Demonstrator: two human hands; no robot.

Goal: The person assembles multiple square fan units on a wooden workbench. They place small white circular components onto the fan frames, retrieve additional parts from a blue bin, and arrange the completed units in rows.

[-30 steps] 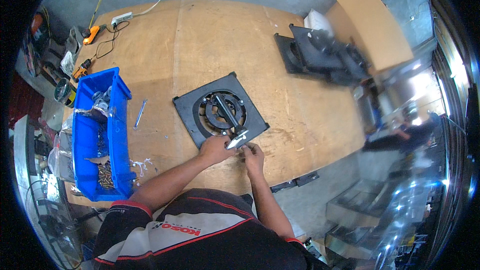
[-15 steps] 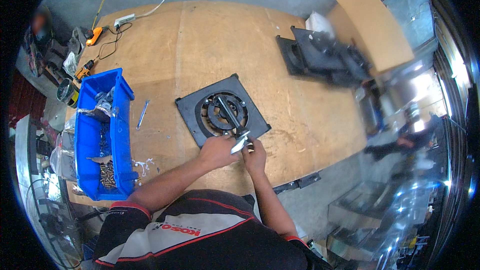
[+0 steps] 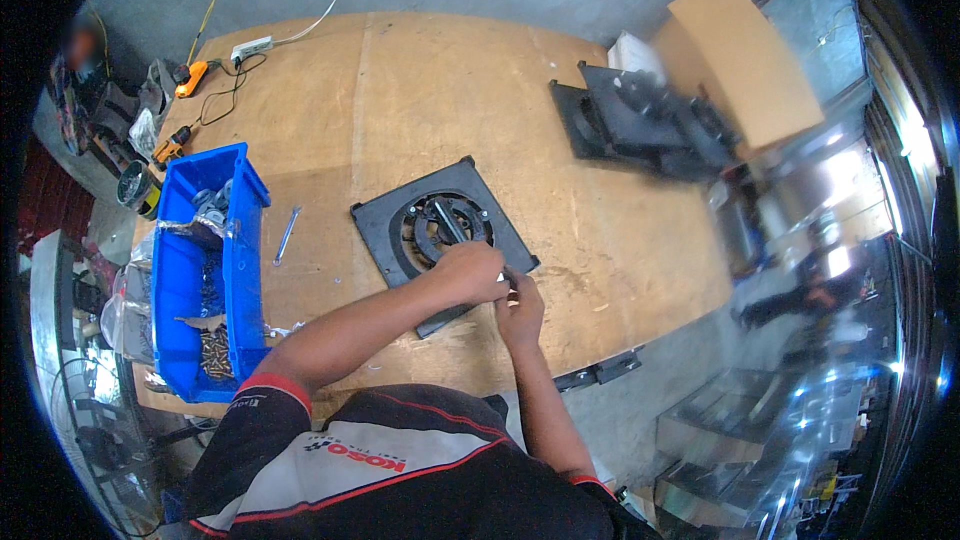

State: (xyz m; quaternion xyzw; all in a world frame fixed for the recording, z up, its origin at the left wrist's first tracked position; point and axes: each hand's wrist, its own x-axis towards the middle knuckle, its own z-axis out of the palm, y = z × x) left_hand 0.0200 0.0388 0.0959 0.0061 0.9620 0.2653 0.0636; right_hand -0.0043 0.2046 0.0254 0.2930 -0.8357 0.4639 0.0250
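A black square plate (image 3: 500, 225) with a round, vented centre lies tilted on the wooden table in front of me. A dark rod (image 3: 447, 221) with a pale streak reaches from over its centre toward my hands. My left hand (image 3: 468, 272) is closed around the rod's near part, over the plate's near edge. Beside it my right hand (image 3: 519, 310) is closed, fingertips pinched against the left hand's fingers. Only a small whitish bit shows between them; the rod's near end is hidden.
Left of the plate lies a spanner (image 3: 287, 236), then a blue bin (image 3: 258, 270) holding screws and grey parts. A cordless drill (image 3: 171, 145) and an orange tool (image 3: 191, 79) lie farther back. More black plates (image 3: 625, 110) stand by a cardboard box (image 3: 745, 60).
My left hand has moved right and away from me, over the rod's near part, covering the collar and the shiny pale piece. My right hand has shifted slightly right.
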